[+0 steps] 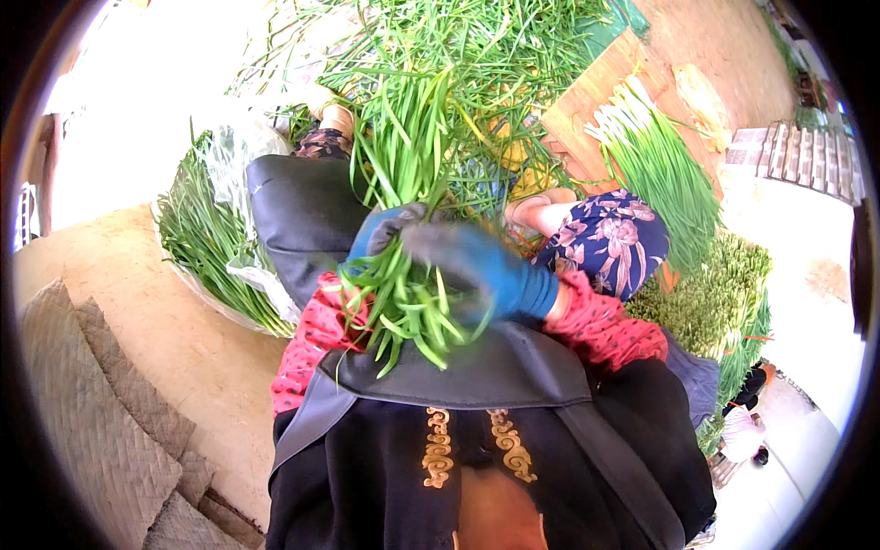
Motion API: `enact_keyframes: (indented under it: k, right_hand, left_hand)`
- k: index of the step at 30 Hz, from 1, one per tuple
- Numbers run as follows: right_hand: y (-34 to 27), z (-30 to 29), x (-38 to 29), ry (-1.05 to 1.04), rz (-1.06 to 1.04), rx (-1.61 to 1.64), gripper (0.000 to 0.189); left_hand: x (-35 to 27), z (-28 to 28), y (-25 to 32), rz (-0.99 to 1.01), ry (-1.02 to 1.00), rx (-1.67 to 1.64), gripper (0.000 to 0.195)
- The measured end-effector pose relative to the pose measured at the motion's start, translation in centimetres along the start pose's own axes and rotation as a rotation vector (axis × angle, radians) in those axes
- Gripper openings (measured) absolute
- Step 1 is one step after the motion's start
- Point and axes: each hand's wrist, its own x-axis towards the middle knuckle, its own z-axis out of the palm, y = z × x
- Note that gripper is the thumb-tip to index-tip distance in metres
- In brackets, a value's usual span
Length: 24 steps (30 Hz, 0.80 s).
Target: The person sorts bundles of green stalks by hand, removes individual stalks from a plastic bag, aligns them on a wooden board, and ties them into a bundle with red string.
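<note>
My left hand (377, 237), in a blue glove with a grey coated palm, is closed around a bunch of garlic chives (405, 148). The bunch lies lengthwise over my lap, with flat leaves fanning out at both ends. My right hand (474, 265), gloved the same way, is blurred against the bunch's right side; its fingers cannot be made out clearly. Below both hands is a black apron (474, 371). Beyond them spreads a heap of loose green leaves (481, 48).
To my right, trimmed chives with white stalks (660, 158) lie on a wooden board (591, 89). Stacked chive bundles (701, 295) stand behind it. A plastic-lined container of chives (213, 234) is at my left, near woven mats (89, 419). Another person (742, 433) is at the far right.
</note>
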Motion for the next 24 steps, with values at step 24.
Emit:
enact_keyframes:
  k: [24]
  right_hand:
    - [10.3, -1.3, 6.1, 0.052, 0.368, -0.363, 0.04]
  left_hand:
    - [-22.2, -7.0, 5.0, -0.563, 0.156, -0.523, 0.042]
